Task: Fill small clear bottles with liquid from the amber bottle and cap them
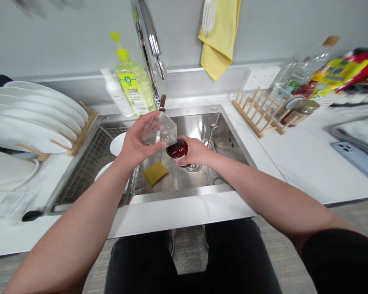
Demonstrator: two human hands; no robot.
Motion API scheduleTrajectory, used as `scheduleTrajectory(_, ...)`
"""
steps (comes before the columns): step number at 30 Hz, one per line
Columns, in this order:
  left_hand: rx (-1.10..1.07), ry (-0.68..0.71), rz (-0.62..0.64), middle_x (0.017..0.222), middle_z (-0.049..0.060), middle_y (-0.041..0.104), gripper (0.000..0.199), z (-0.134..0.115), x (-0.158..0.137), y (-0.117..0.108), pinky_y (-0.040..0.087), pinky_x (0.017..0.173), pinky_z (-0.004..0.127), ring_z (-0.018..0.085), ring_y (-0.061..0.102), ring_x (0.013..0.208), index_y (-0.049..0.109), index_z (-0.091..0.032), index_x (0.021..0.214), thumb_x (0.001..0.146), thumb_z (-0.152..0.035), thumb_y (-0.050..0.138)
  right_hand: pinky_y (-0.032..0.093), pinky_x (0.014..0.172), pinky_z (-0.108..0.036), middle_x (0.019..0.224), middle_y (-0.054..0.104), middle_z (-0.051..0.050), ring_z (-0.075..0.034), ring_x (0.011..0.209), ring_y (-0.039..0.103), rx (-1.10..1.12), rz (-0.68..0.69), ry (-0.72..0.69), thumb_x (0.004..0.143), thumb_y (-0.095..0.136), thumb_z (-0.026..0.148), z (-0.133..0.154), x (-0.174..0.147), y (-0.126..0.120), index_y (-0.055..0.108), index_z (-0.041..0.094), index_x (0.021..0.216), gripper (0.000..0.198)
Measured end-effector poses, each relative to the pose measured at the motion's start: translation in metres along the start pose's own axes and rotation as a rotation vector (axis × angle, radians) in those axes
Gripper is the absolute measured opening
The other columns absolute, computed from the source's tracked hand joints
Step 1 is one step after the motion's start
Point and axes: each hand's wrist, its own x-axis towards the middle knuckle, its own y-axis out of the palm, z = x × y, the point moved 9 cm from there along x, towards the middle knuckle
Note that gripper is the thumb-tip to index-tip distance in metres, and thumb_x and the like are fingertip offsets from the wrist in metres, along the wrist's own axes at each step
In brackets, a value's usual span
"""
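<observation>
Over the sink (202,191), my left hand (138,141) is closed around a clear plastic container (167,130), tilted with its wide end facing right. My right hand (196,150) grips a dark red bottle (177,149) just beside it. The bottle has a pale label low on its side. Where the two meet, I cannot tell whether they touch. Below them a yellow sponge (155,173) lies on the sink floor. A drain (193,168) shows partly behind my right hand.
A faucet (151,36) rises behind the sink, beside a green dish soap bottle (135,83) and a white bottle (116,92). White plates (33,118) stand racked at left. A wire basket (88,159) fills the sink's left side. A wooden rack (254,112) and phone (357,157) are right.
</observation>
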Motion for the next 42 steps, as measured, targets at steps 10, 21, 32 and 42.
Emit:
scheduleTrajectory(10,-0.013,-0.015,-0.006,0.151,0.012,0.071,0.100,-0.007,0.003,0.000,0.065,0.121,0.060,0.036,0.075,0.135,0.065,-0.036,0.163,0.074,-0.047,0.109,0.062,0.089,-0.040,0.118,0.086,-0.002,-0.031,0.105,0.082,0.024,-0.001,0.008,0.064,0.105,0.032,0.005,-0.002,-0.001,0.071,0.028,0.130,0.075)
scheduleTrajectory(21,0.048,0.012,-0.004,0.147,0.011,0.071,0.099,-0.018,0.011,0.001,0.063,0.120,0.067,0.040,0.074,0.137,0.063,-0.037,0.165,0.077,-0.054,0.106,0.062,0.091,-0.040,0.116,0.085,-0.002,-0.029,0.101,0.080,0.082,-0.040,0.002,0.063,0.105,0.034,0.010,-0.003,-0.004,0.071,0.025,0.127,0.074)
scheduleTrajectory(32,0.023,0.008,-0.003,0.143,0.010,0.073,0.098,-0.039,0.025,0.002,0.063,0.118,0.069,0.041,0.075,0.135,0.069,-0.037,0.160,0.072,-0.046,0.111,0.064,0.095,-0.044,0.114,0.085,-0.003,-0.033,0.107,0.081,0.138,-0.094,-0.025,0.063,0.106,0.037,0.018,-0.007,-0.011,0.071,0.027,0.129,0.076)
scheduleTrajectory(42,0.087,-0.010,0.064,0.143,0.010,0.074,0.091,-0.048,0.036,0.003,0.069,0.110,0.062,0.037,0.077,0.127,0.073,-0.037,0.156,0.073,-0.044,0.110,0.063,0.091,-0.043,0.116,0.085,-0.004,-0.032,0.105,0.081,0.125,-0.116,-0.060,0.065,0.106,0.039,0.019,-0.006,-0.016,0.071,0.026,0.130,0.075)
